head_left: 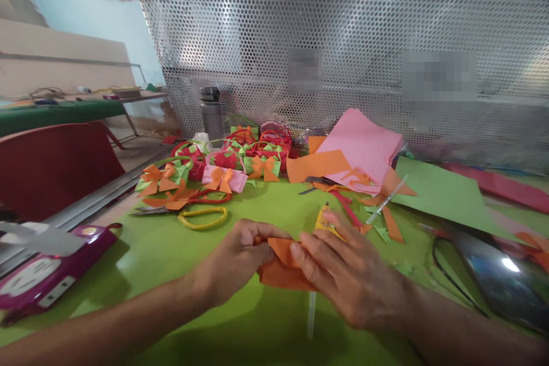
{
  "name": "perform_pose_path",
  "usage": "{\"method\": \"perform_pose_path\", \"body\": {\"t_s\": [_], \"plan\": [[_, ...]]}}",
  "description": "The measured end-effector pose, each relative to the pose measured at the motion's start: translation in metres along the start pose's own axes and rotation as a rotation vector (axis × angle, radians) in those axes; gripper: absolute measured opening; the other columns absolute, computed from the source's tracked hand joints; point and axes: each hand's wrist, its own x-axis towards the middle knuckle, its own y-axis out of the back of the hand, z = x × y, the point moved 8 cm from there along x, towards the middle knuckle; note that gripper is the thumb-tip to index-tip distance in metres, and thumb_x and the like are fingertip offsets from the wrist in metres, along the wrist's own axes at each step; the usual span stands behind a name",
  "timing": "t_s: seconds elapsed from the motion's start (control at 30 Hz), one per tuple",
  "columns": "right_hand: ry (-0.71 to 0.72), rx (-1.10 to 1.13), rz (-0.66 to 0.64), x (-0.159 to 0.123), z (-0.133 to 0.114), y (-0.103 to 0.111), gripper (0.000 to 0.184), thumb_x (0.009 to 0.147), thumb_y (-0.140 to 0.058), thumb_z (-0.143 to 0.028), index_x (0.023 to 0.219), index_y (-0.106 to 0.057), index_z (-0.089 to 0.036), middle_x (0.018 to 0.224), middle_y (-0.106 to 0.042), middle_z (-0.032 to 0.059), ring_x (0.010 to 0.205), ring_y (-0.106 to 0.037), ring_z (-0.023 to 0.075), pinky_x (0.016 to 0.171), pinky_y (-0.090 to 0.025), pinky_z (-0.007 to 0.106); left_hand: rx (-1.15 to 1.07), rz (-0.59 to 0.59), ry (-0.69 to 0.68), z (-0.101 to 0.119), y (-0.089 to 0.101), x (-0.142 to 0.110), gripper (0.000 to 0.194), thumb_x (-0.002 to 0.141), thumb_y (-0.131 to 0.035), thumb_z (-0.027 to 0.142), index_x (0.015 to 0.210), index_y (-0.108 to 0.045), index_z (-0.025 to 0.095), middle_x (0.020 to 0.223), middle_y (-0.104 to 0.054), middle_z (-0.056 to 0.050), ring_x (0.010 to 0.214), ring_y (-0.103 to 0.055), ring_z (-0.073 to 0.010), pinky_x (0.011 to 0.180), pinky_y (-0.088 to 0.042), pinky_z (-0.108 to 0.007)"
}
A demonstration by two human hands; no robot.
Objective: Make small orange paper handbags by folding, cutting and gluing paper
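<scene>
My left hand pinches the left end of a folded piece of orange paper between thumb and fingers. My right hand is closed on the paper's right side, its fingertips pressing on the upper fold. Just behind the right hand lies a yellow glue gun, mostly hidden by it. A translucent glue stick shows below the paper. Left of the hands rest scissors with yellow handles, and red handles show just behind them.
Small paper bags with orange bows stand at the back left, before a grey bottle. Pink sheets, a green sheet and scraps lie right. A phone and purple device flank the arms. A perforated panel rises behind.
</scene>
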Motion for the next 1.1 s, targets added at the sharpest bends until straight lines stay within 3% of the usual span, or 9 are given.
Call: {"method": "perform_pose_path", "body": {"t_s": [0.27, 0.4, 0.53, 0.7, 0.93, 1.03, 1.1], "plan": [[-0.013, -0.019, -0.029, 0.001, 0.0, -0.002, 0.033, 0.088, -0.032, -0.008, 0.098, -0.063, -0.01, 0.086, -0.068, 0.0125, 0.074, -0.061, 0.023, 0.085, -0.041, 0.054, -0.042, -0.075, 0.093, -0.004, -0.002, 0.001, 0.028, 0.063, -0.064, 0.019, 0.089, -0.072, 0.012, 0.076, -0.072, -0.006, 0.067, -0.061, -0.0134, 0.062, -0.044, -0.02], [-0.02, -0.059, -0.026, 0.001, 0.0, -0.005, 0.031, 0.087, -0.034, -0.009, 0.096, -0.063, -0.01, 0.086, -0.068, 0.0122, 0.075, -0.061, 0.0225, 0.088, -0.041, 0.053, -0.064, -0.031, 0.148, -0.006, 0.005, -0.002, 0.041, 0.058, -0.073, 0.027, 0.097, -0.069, 0.014, 0.081, -0.072, -0.006, 0.067, -0.06, -0.0137, 0.058, -0.042, -0.02], [-0.002, -0.066, -0.005, -0.001, -0.005, -0.005, 0.031, 0.086, -0.035, -0.009, 0.09, -0.065, -0.012, 0.085, -0.069, 0.0112, 0.076, -0.061, 0.0223, 0.088, -0.041, 0.052, 0.013, -0.036, 0.164, -0.006, 0.002, -0.004, 0.034, 0.067, -0.069, 0.043, 0.075, -0.07, 0.011, 0.061, -0.066, -0.003, 0.05, -0.049, -0.008, 0.047, -0.033, -0.018], [0.042, -0.04, -0.003, 0.001, -0.009, -0.004, 0.031, 0.085, -0.036, -0.009, 0.093, -0.066, -0.011, 0.087, -0.069, 0.0142, 0.078, -0.062, 0.0253, 0.088, -0.04, 0.056, 0.067, 0.019, 0.162, -0.007, 0.0, -0.003, 0.033, 0.064, -0.07, 0.041, 0.063, -0.068, 0.009, 0.06, -0.064, -0.005, 0.05, -0.048, -0.0092, 0.049, -0.033, -0.02], [0.049, -0.002, 0.04, 0.003, -0.001, 0.008, 0.03, 0.086, -0.036, -0.008, 0.098, -0.064, -0.008, 0.096, -0.068, 0.0171, 0.089, -0.062, 0.0273, 0.087, -0.042, 0.053, 0.29, 0.067, -0.028, 0.015, 0.005, -0.007, 0.032, 0.074, -0.059, 0.041, 0.066, -0.063, 0.01, 0.054, -0.051, 0.001, 0.048, -0.038, -0.0081, 0.046, -0.027, -0.02], [-0.103, 0.146, -0.022, 0.004, 0.018, 0.012, 0.025, 0.089, -0.041, -0.014, 0.102, -0.063, -0.016, 0.112, -0.064, 0.0145, 0.103, -0.058, 0.0265, 0.092, -0.04, 0.053, 0.506, 0.127, -0.223, 0.042, 0.006, -0.009, 0.027, 0.078, -0.054, 0.034, 0.067, -0.063, 0.011, 0.052, -0.045, 0.003, 0.048, -0.035, -0.0076, 0.045, -0.026, -0.02], [-0.252, 0.33, -0.014, 0.004, 0.035, 0.016, 0.022, 0.089, -0.049, -0.028, 0.106, -0.062, -0.02, 0.117, -0.062, 0.0117, 0.108, -0.056, 0.0245, 0.095, -0.038, 0.051, 0.687, 0.169, -0.379, 0.061, 0.002, -0.011, 0.025, 0.08, -0.051, 0.027, 0.067, -0.064, 0.011, 0.052, -0.046, 0.003, 0.049, -0.036, -0.008, 0.046, -0.028, -0.02]]}}
